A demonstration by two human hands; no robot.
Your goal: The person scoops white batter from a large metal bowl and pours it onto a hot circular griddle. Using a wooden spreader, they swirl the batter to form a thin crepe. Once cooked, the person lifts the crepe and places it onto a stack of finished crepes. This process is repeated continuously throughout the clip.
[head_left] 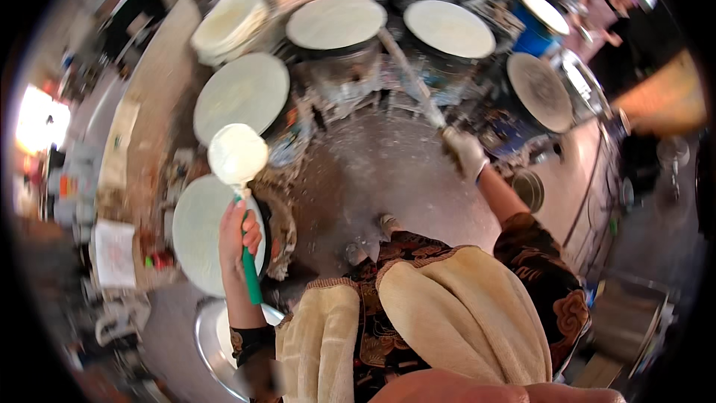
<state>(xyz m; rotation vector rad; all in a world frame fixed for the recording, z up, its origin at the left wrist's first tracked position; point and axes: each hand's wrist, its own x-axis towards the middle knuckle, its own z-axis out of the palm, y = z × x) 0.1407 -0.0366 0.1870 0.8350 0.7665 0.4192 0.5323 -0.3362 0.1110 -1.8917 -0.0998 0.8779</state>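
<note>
My left hand [240, 231] grips a green-handled ladle [237, 154] full of thick white batter, above the lower left round griddle [200, 242] coated in pale batter. My right hand [464, 153], in a pale glove, is closed on a long, pale, flat stick [414, 82] whose far end reaches the edge of the griddle at the top centre [335, 19]. Another coated griddle [242, 93] lies beyond the ladle, and one more [447, 28] sits right of the stick's far end. A dark, uncoated griddle [538, 89] stands past my right hand.
Stacks of pale rounds [227, 26] stand at the back. A metal basin [216, 347] is by my left hip, a ledge [127, 142] curves along the left, and a cable [589, 201] runs on the right. Another person [600, 19] works at the upper right.
</note>
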